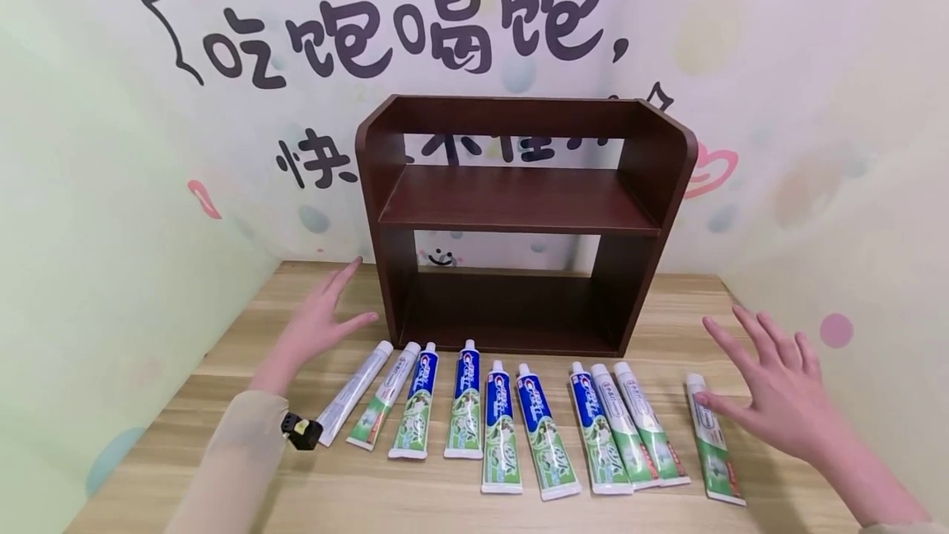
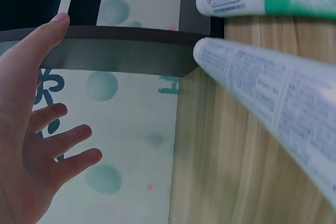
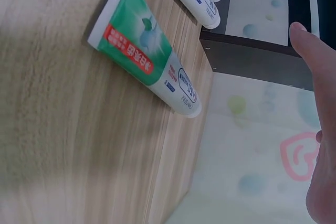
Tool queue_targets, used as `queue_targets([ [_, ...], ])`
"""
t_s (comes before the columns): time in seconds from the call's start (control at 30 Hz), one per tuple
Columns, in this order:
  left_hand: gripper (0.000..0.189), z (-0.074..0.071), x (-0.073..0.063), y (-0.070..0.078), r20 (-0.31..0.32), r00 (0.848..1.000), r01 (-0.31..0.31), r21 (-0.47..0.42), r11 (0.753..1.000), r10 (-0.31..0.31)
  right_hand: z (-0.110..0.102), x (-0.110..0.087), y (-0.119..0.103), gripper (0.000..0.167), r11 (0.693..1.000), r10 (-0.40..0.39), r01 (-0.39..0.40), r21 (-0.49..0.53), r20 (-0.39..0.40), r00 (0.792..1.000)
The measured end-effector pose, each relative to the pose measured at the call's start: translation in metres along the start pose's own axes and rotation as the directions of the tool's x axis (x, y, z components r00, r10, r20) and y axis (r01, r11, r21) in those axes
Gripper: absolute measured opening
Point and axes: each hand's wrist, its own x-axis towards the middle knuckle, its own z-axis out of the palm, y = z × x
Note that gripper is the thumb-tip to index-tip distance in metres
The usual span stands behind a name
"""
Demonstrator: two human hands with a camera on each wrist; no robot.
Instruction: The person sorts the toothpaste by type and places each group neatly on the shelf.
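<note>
My left hand (image 1: 315, 328) hovers with spread fingers to the left of a dark brown two-tier shelf (image 1: 519, 203), holding nothing. Below it lies a toothpaste tube (image 1: 357, 392) turned to its printed white back, which also shows in the left wrist view. My right hand (image 1: 782, 386) is spread and empty above the table's right side. Nearest to it is a green-and-white toothpaste tube (image 1: 715, 443), set apart from the others; in the head view the thumb overlaps it, while the right wrist view shows the hand clear of it.
Between the hands, a row of toothpaste tubes lies in front of the shelf: several blue-and-green ones (image 1: 502, 435) and a few green-and-white ones (image 1: 652, 427). The wooden table (image 1: 356, 501) meets walls on three sides. Black lettering (image 1: 341, 39) marks the back wall.
</note>
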Motion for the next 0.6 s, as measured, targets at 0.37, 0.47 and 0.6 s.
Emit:
queue_targets([
  [0.37, 0.095, 0.007, 0.013, 0.010, -0.087, 0.996, -0.006, -0.198, 0.980, -0.012, 0.004, 0.001, -0.005, 0.102, 1.000, -0.004, 0.004, 0.014, -0.002, 1.000],
  [0.47, 0.093, 0.010, 0.018, 0.012, -0.122, 0.992, -0.016, -0.282, 0.959, -0.019, 0.007, 0.000, -0.008, 0.101, 1.000, -0.005, 0.005, 0.026, -0.003, 1.000],
  [0.6, 0.091, 0.011, 0.024, 0.019, -0.153, 0.987, -0.016, -0.382, 0.924, -0.046, 0.011, 0.000, -0.013, 0.100, 0.999, -0.003, 0.003, 0.040, -0.011, 1.000],
])
